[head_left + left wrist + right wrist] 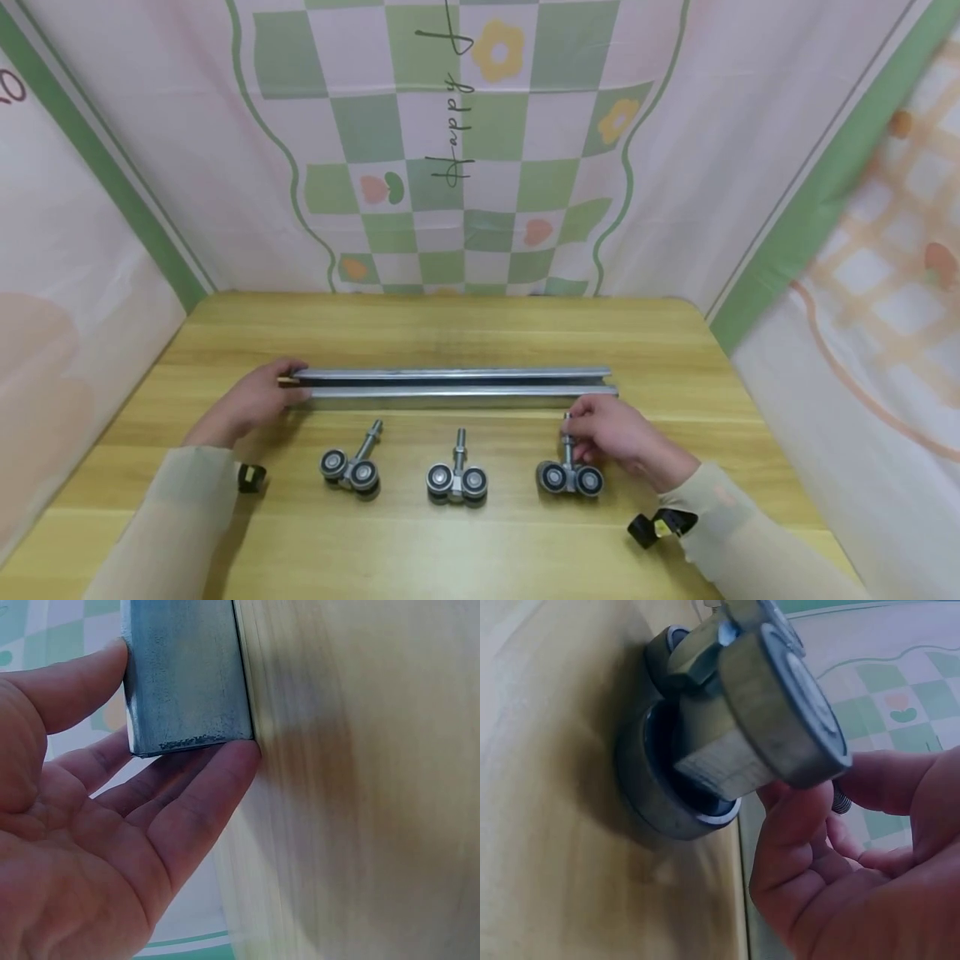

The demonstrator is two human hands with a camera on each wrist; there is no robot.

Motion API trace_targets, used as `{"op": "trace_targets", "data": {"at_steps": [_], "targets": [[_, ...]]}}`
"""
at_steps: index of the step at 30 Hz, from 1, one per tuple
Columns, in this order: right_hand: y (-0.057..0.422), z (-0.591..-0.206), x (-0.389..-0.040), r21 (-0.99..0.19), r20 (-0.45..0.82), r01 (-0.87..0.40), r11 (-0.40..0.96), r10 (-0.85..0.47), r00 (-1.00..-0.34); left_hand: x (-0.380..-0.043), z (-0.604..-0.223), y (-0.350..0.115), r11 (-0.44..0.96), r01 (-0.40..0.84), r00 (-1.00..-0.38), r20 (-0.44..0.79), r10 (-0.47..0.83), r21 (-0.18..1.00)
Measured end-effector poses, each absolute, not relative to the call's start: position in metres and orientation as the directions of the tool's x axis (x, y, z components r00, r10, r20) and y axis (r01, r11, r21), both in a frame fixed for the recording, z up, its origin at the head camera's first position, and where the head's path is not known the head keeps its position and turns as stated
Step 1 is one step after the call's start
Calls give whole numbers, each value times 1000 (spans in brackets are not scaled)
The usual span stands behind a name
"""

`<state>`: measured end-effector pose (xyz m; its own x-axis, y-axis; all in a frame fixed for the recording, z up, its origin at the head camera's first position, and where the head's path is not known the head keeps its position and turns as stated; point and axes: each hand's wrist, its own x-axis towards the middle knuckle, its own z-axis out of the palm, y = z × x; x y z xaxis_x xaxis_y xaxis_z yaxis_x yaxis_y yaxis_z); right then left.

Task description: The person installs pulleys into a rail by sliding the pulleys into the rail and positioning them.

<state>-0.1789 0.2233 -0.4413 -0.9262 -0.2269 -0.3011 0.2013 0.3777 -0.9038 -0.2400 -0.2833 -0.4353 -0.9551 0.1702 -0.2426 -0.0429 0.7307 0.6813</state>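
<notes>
A long silver metal channel rail (450, 392) lies crosswise on the table, its slotted side showing in the head view. My left hand (262, 393) grips its left end; in the left wrist view the thumb is at one edge of the rail (187, 675) and the fingers reach round the other side. With thumb and fingers, my right hand (618, 433) pinches the threaded bolt of the rightmost roller trolley (572, 478). Its wheels (780, 705) fill much of the right wrist view. Two similar trolleys, a middle one (457, 482) and a left one (350, 472), lie in front of the rail.
The wooden table (465, 554) is bordered at the back by a checked cloth (427, 125) and by curtains on both sides. Dark wrist devices hang by both sleeves, including a black one (645, 531) at the right sleeve.
</notes>
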Motion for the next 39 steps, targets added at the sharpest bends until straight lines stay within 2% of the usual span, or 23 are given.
{"op": "trace_targets", "data": {"at_steps": [10, 19, 32, 39], "targets": [[221, -430, -176, -887, -226, 119, 446, -193, -955, -240, -436, -283, 730, -37, -957, -234, 171, 682], [215, -420, -167, -782, -85, -29, 623, -152, -985, -240, -437, -283, 727, -40, -960, -227, 162, 686], [219, -417, -159, -795, -72, -65, 603, -201, -977, -240, -437, -283, 735, -51, -961, -234, 149, 676], [223, -420, -155, -762, 20, -176, 624, -248, -969, -239, -438, -283, 731, -50, -959, -236, 154, 680]]}}
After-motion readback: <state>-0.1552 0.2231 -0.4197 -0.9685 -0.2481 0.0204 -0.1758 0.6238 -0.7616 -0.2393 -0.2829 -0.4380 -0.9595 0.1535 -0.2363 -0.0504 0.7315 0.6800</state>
